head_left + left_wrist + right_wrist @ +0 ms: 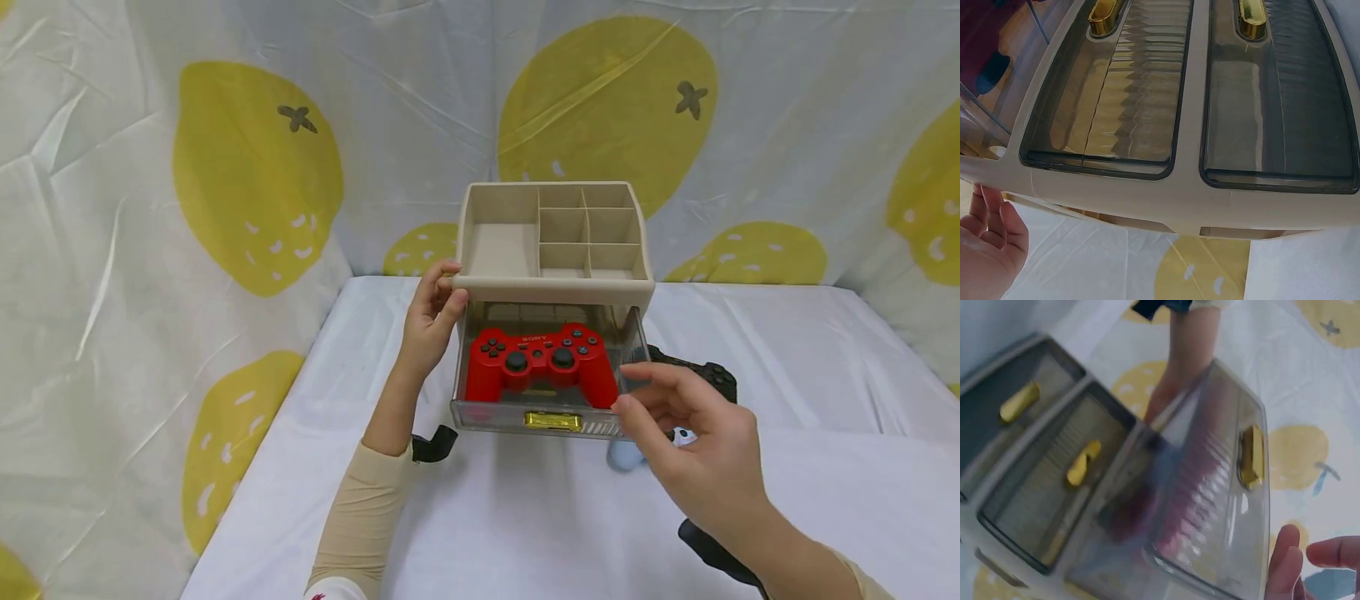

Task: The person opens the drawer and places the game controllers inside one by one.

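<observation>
A beige desk organizer (553, 290) stands on the white-covered table, its top divided into compartments. Its clear top drawer (495, 414), with a gold handle (552, 421), is pulled out. Inside lies a red Sony game controller (536, 362). My left hand (427, 333) holds the organizer's upper left edge, fingertips and thumb against it; the left wrist view has this hand (994, 244) at the rim. Close by the drawer's front right corner is my right hand (701, 446), thumb and fingers bent and apart. In the right wrist view, this hand (1310, 562) has nothing between its fingers.
Right of the organizer lies a black game controller (708, 375), partly hidden. A light blue object (624, 455) peeks out beside my right hand. Two more drawers, one with a gold handle (1084, 464), are closed below. A lemon-print cloth (420, 100) hangs behind.
</observation>
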The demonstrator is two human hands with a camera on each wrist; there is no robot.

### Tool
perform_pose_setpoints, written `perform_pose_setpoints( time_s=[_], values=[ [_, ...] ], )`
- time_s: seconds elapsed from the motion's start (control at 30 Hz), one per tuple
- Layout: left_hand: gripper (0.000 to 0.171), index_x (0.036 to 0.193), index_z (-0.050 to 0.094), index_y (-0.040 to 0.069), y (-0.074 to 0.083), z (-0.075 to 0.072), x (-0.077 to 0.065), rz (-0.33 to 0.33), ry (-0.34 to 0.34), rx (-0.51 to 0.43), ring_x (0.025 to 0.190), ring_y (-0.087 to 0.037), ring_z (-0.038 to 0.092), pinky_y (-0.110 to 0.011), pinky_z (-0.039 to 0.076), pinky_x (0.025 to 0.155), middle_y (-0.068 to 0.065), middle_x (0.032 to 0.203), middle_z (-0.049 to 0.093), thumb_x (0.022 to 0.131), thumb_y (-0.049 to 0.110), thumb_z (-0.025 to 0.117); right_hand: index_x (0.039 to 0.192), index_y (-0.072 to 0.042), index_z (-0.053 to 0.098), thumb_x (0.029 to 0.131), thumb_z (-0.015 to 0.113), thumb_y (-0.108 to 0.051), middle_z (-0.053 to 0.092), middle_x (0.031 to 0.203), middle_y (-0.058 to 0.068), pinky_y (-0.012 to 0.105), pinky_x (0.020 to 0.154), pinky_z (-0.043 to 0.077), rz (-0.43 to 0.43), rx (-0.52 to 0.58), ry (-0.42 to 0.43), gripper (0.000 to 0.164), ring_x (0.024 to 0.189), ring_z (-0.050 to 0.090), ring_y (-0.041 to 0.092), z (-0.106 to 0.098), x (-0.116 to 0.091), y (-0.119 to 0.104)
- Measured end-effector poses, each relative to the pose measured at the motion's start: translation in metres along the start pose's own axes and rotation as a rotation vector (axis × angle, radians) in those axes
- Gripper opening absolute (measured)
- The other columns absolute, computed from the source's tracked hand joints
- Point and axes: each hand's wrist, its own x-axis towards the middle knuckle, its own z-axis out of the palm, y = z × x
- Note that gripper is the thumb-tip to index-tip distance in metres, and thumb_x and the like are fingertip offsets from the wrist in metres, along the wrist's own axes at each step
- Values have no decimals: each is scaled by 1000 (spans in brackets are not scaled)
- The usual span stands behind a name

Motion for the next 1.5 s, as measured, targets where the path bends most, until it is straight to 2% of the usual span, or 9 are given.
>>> perform_pose_setpoints(
  time_s=[0.13, 0.33, 0.5, 0.6, 0.77, 1.0, 1.17, 1.3, 1.5],
  values=[
    [61, 128, 44, 3, 0, -1, -1, -5, 8, 17, 80, -15, 48, -28, 38, 73, 0, 89, 53, 94, 51, 58, 106, 9, 65, 72, 68, 22, 69, 79, 3, 15, 62, 51, -32, 46, 10, 36, 66, 65, 4, 5, -13, 5],
    [62, 128, 43, 3, 1, 0, -1, -10, 12, 23, 78, -15, 48, -27, 38, 72, 1, 88, 53, 94, 53, 57, 102, 12, 64, 80, 68, 15, 71, 84, 6, 15, 65, 51, -95, 154, 43, 22, 69, 67, 6, 15, -30, 17],
    [61, 127, 44, 2, 0, 0, 0, -7, 8, 12, 78, -15, 47, -27, 38, 72, 1, 89, 53, 94, 52, 58, 100, 7, 65, 75, 67, 23, 71, 81, 5, 16, 64, 52, -20, 147, -32, 30, 67, 66, 6, 24, -42, 22],
    [61, 127, 43, 2, 0, 0, 0, -6, 5, -1, 79, -15, 47, -27, 37, 72, 0, 89, 53, 94, 51, 58, 100, 4, 67, 75, 65, 24, 70, 79, 6, 17, 61, 52, 14, 147, -56, 32, 65, 66, 7, 30, -45, 25],
    [59, 128, 43, 3, 0, 0, 0, 0, 0, -9, 79, -15, 47, -27, 37, 72, 0, 89, 53, 94, 49, 58, 100, 5, 69, 79, 65, 22, 71, 78, 7, 19, 62, 53, 87, 177, -60, 27, 62, 67, 8, 36, -47, 26],
    [61, 127, 43, 2, 0, 0, 0, -9, 0, -12, 79, -15, 47, -28, 37, 72, 0, 89, 53, 94, 50, 58, 95, 8, 69, 89, 62, 12, 71, 75, 7, 27, 57, 55, 304, 290, -71, 10, 59, 68, 15, 41, -43, 21],
    [62, 127, 42, 2, 0, 0, 1, -15, -1, -1, 77, -16, 46, -28, 37, 71, 1, 86, 51, 94, 51, 57, 91, 9, 69, 94, 58, 6, 70, 73, 10, 32, 55, 55, 412, 382, -47, 12, 56, 68, 19, 45, -40, 19],
    [61, 127, 43, 2, 1, 0, 1, -8, 1, -1, 77, -16, 46, -28, 37, 71, 1, 86, 51, 94, 51, 57, 91, 14, 67, 95, 57, 7, 70, 72, 10, 32, 54, 55, 423, 453, -6, 13, 55, 68, 20, 50, -41, 20],
    [62, 127, 43, 1, 1, 1, 1, -7, 2, 0, 77, -16, 46, -28, 36, 71, 0, 86, 51, 94, 51, 57, 91, 16, 65, 93, 55, 13, 70, 72, 9, 30, 53, 54, 347, 520, 31, 11, 55, 68, 18, 55, -43, 24]
  ],
)
